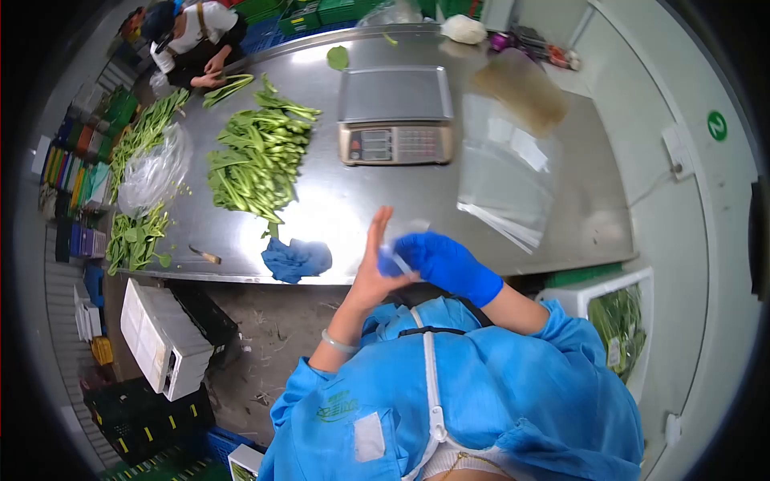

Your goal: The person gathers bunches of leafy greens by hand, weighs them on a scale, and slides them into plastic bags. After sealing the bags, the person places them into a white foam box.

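My left hand (377, 268) is bare, with a bracelet at the wrist, and its fingers are stretched out and apart from the thumb. Beside it, my right hand (441, 260) wears a blue glove, its fingers bent around a small whitish, blurred item that I cannot make out. Both are over the near edge of the metal table (345, 192). A crumpled blue cloth or glove (297, 260) lies to their left. Beyond them stands a weighing scale (395, 116), its tray bare.
Leafy green vegetables (261, 152) are piled at centre left, more beside a clear plastic bag (156, 168). A knife (205, 255) lies near the front edge. Plastic sheets (509, 168) lie at right. A co-worker (200, 40) handles greens at the far left. White boxes (164, 341) stand below.
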Tool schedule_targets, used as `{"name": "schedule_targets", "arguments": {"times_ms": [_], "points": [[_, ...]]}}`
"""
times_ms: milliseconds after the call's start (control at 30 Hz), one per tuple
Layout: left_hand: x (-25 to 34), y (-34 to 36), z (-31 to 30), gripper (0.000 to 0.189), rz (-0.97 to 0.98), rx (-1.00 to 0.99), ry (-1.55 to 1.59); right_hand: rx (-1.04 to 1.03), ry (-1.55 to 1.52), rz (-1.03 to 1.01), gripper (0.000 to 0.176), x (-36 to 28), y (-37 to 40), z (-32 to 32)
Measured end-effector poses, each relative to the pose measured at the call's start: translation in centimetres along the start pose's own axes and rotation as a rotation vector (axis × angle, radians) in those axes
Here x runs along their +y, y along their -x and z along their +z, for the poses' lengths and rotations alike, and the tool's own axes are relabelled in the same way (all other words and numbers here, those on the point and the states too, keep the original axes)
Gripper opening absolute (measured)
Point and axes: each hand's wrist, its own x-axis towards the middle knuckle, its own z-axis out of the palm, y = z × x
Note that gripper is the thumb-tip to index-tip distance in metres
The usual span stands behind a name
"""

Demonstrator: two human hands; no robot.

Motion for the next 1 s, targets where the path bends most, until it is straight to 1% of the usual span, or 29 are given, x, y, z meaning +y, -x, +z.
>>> {"name": "schedule_targets", "arguments": {"times_ms": [33,100,133,167,233,267,333,367,400,433,500,533,567,633,667,700,733,767,800,833,867,900,967,1000], "points": [[0.2,-0.6,-2.4,0.110,0.019,-0.118,0.086,-0.049,-0.225,0.040,0.033,-0.3,-1.6,0.9],[0.8,-1.1,-7.2,0.105,-0.166,-0.400,0.330,-0.103,-0.480,0.230,0.031,1.4,-5.3,1.0],[0.7,-1.2,-9.5,0.103,-0.132,-0.378,0.287,-0.129,-0.605,0.337,0.030,2.1,-6.9,1.4],[0.3,-1.1,-11.2,0.086,-0.114,-0.308,0.399,-0.141,-0.520,0.362,0.030,2.6,-8.4,2.1],[0.8,-1.1,-14.6,0.054,-0.342,-0.051,0.282,-0.165,-0.349,0.387,0.030,3.1,-11.5,3.7],[0.8,-0.8,-16.0,0.044,-0.336,0.067,0.253,-0.189,-0.477,0.397,0.032,3.2,-12.8,5.4],[0.3,-0.3,-18.5,0.025,-0.323,0.293,0.185,-0.225,-0.508,0.473,0.035,3.3,-15.4,7.9],[0.2,0.0,-19.9,0.022,-0.295,0.352,0.091,-0.239,-0.515,0.507,0.036,3.1,-16.9,8.9],[0.0,0.6,-21.2,0.020,-0.269,0.407,0.000,-0.252,-0.537,0.589,0.038,2.7,-18.2,9.8],[-0.2,1.2,-22.2,0.017,-0.244,0.458,-0.084,-0.278,-0.574,0.586,0.038,2.9,-19.1,10.8],[-0.7,2.2,-24.3,0.013,-0.200,0.550,-0.040,-0.332,-0.635,0.590,0.039,3.8,-20.4,12.3],[-1.8,2.9,-25.9,0.012,-0.187,0.605,-0.008,-0.376,-0.541,0.582,0.043,4.0,-21.1,12.8],[-2.4,3.7,-27.5,0.011,-0.173,0.665,0.023,-0.393,-0.528,0.612,0.044,4.4,-22.0,12.5],[-2.7,5.9,-31.7,0.009,-0.247,0.808,0.030,-0.438,-0.501,0.667,0.045,6.0,-24.1,11.4],[-3.6,7.6,-34.1,0.010,-0.270,0.865,0.003,-0.543,-0.276,0.711,0.046,7.2,-25.2,10.4],[-4.9,9.9,-36.7,0.011,-0.295,0.921,-0.025,-0.677,0.230,0.619,0.045,6.9,-26.2,9.8],[-5.6,12.7,-39.4,0.022,-0.506,0.812,-0.289,-0.782,0.730,0.485,0.045,6.5,-27.3,9.3],[-7.2,17.1,-41.5,0.034,-0.501,0.583,-1.125,-0.850,1.224,0.311,0.045,6.2,-28.4,8.8],[-3.8,16.3,-39.8,0.043,-1.085,0.611,-1.638,-0.704,1.131,0.204,0.047,7.1,-29.3,7.7],[-5.7,19.6,-42.9,0.044,-1.121,0.552,-1.886,-0.561,1.034,0.100,0.049,8.7,-30.1,6.2],[-2.8,18.4,-42.8,0.044,-0.989,0.726,-1.775,-0.419,0.933,-0.007,0.051,9.7,-31.6,5.1],[-0.5,16.7,-43.1,0.039,-0.799,0.891,-1.646,-0.345,0.902,0.005,0.052,9.4,-33.7,4.4],[0.9,12.9,-44.2,0.027,-0.674,1.040,-1.241,-0.202,0.822,0.058,0.055,8.5,-37.8,3.2],[0.5,9.6,-44.1,0.020,-0.443,1.105,-1.056,-0.161,0.843,0.003,0.057,9.2,-40.1,2.6]]}}
